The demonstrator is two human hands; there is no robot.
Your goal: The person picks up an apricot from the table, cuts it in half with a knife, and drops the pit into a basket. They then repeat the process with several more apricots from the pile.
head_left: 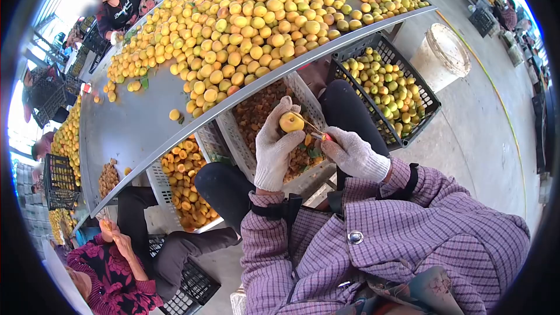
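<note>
My left hand [272, 154], in a pale knitted glove, grips a yellow apricot [290, 122] between thumb and fingers. My right hand [358, 156], gloved too, is closed around a small red-handled tool [326, 137] whose slim front part reaches toward the fruit. Both hands are above a light crate [234, 142] of brown pits and scraps between my knees. Beyond them, a large heap of whole apricots [256, 20] covers much of the metal table [137, 119].
Right of my knee stands a black crate [402, 136] of greenish-yellow apricots, with a white bucket [438, 52] behind it. Halved apricots fill another crate [185, 184] at left. A co-worker [108, 268] sits at lower left; another person [122, 6] is across the table.
</note>
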